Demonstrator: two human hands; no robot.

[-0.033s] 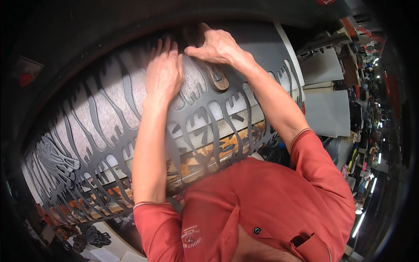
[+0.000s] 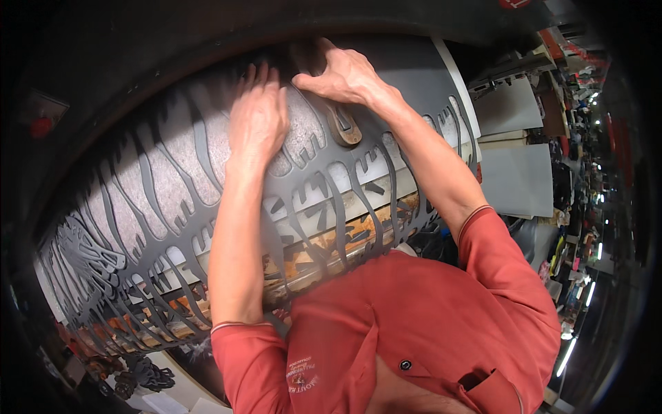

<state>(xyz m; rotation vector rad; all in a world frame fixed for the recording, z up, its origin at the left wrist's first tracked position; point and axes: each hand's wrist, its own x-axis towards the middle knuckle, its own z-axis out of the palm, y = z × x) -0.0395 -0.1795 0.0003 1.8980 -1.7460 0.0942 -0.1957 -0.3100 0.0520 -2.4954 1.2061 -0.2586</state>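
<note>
A dark grey sheet (image 2: 181, 231), apparently foam or rubber, is cut through with long sole-shaped openings. It lies over a pale board (image 2: 172, 155) and hangs toward my body. My left hand (image 2: 258, 117) rests flat on the sheet, fingers stretched away from me and a little blurred. To its right, my right hand (image 2: 345, 74) spans the far part of a narrow, brownish cutting die (image 2: 348, 132), thumb on its left side. The die's rounded near end lies on the sheet; its far end and some fingertips sink into shadow.
A dark machine beam (image 2: 207, 58) overhangs the far edge of the sheet. Cut strips (image 2: 86, 255) lie heaped at the left. Pale panels (image 2: 517, 179) stand at the right, before cluttered shelves. Dark scraps (image 2: 145, 376) sit at the lower left.
My left hand has shifted very slightly. The right hand and the die look the same.
</note>
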